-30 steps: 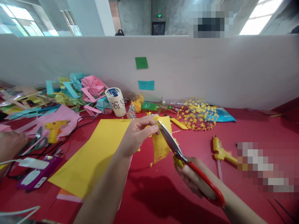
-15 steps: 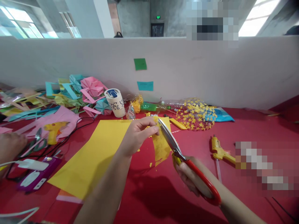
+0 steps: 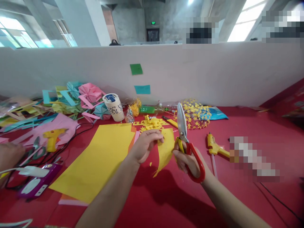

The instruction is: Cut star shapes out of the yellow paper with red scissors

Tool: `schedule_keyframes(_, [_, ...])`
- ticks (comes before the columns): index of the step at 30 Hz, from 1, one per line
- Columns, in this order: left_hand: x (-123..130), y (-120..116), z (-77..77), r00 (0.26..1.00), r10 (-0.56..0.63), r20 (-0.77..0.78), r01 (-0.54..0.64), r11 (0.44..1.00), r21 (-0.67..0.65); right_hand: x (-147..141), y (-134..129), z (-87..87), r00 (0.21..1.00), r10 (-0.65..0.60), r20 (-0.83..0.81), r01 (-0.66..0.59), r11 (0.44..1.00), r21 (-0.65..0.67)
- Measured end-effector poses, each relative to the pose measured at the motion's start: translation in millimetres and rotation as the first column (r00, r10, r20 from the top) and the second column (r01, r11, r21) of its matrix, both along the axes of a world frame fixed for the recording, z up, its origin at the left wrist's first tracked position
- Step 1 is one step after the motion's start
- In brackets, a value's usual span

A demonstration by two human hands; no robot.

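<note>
My left hand [image 3: 148,142] pinches the upper left of a yellow paper piece [image 3: 167,148] that hangs over the red table [image 3: 152,202]. My right hand [image 3: 186,158] holds scissors [image 3: 182,125] with red and yellow handles, their blades pointing up and together, to the right of the paper. The right fingers are beside the paper's right edge; whether they grip it I cannot tell. Behind my hands lies a pile of small yellow paper cuttings [image 3: 153,123]. Large yellow sheets [image 3: 99,161] lie left of my left hand.
At the left are a purple power strip [image 3: 39,183], a yellow glue gun [image 3: 52,139], pink paper, cables and another person's hand [image 3: 10,155]. A patterned cup [image 3: 114,109] stands at the back. Another glue gun [image 3: 216,148] is at the right; star-patterned film [image 3: 193,115] lies behind.
The scissors have come away from the paper and turned upright, their blades closer together. The paper has turned slightly, and the view has shifted, showing more of the cuttings pile.
</note>
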State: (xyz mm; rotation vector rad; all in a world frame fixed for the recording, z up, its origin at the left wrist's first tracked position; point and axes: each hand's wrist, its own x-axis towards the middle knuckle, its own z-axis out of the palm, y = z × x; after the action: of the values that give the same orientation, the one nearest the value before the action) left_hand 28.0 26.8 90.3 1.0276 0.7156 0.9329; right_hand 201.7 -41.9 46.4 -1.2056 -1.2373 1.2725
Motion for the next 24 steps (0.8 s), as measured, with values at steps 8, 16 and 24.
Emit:
schedule_keyframes(8, [17,-4,-29.1,0.992,-0.036,-0.117,0.036,0.999,0.004,14,1,-12.6,0.964,0.071,-0.256,-0.064,0.997,0.035])
schedule_keyframes(16, [29,28,-83.9,0.817,-0.016,-0.576,0.233,0.923,0.306,58,3,-6.7,0.891,-0.055,-0.451,0.058,0.998,-0.007])
schedule_keyframes(24, [49,33,-110.7,0.707,0.171,-0.686,0.273,0.829,0.488,54,5,-12.5,0.881,-0.042,-0.472,0.024,0.999,-0.044])
